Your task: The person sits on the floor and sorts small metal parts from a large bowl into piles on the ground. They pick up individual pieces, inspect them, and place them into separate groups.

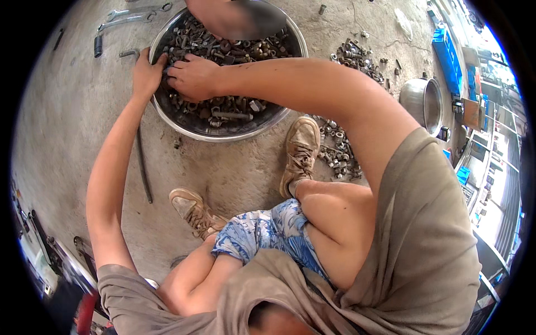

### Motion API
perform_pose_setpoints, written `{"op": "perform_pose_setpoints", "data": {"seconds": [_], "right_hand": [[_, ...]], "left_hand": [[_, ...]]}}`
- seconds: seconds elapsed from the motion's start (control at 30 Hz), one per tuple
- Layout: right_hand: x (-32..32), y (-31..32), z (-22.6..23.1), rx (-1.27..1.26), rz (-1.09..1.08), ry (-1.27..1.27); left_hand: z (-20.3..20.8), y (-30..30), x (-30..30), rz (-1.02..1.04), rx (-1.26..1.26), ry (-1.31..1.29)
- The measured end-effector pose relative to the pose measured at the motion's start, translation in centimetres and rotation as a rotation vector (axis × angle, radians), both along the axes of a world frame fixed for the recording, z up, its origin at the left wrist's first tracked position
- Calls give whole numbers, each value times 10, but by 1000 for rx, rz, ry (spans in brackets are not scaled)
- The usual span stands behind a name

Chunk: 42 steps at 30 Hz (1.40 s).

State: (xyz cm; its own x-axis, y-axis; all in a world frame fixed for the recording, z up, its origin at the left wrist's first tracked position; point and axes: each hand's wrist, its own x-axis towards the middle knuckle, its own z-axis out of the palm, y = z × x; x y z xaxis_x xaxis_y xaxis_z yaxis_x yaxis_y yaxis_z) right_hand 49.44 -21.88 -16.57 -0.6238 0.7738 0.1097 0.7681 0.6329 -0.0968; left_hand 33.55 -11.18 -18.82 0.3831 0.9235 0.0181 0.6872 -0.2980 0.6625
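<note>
Round, shiny metal basin (219, 137) holding dull, grimy metal nuts and bolts (245, 54); left hand (147, 76) at rim, right hand (195, 78) inside, grasps unclear.

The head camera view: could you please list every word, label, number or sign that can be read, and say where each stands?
No text is readable here.
Blue box, brown box: any markings too small or blurred to read.
Metal basin, wrenches: no legible lettering.

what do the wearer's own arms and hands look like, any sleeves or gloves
Loose, short grey-brown sleeves leave both forearms bare. The left hand and right hand are ungloved, with no watch or bracelet visible. Small dark smudges mark the right forearm.
</note>
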Motion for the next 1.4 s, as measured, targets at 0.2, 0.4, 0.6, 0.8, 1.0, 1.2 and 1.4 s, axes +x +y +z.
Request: {"op": "perform_pose_setpoints", "data": {"seconds": [0.2,0.4,0.6,0.8,1.0,1.2,1.4], "right_hand": [[-17,4,-11,17,-109,-13],[-20,24,0,-144,-202,-105],[-27,28,3,-103,-233,-144],[-36,27,5,-252,-368,-36],[-43,30,19,-470,-665,129],[-47,30,28,-618,-843,277],[-38,36,31,-723,-757,296]], "left_hand": [[14,-12,6,47,-14,-62],[6,-8,1,52,13,-76],[-1,-9,-1,67,-19,-78],[-13,2,-6,13,-8,-114],[-14,-2,-4,24,68,-98],[-17,1,-5,14,59,-91],[-18,4,-4,25,15,-78]]}}
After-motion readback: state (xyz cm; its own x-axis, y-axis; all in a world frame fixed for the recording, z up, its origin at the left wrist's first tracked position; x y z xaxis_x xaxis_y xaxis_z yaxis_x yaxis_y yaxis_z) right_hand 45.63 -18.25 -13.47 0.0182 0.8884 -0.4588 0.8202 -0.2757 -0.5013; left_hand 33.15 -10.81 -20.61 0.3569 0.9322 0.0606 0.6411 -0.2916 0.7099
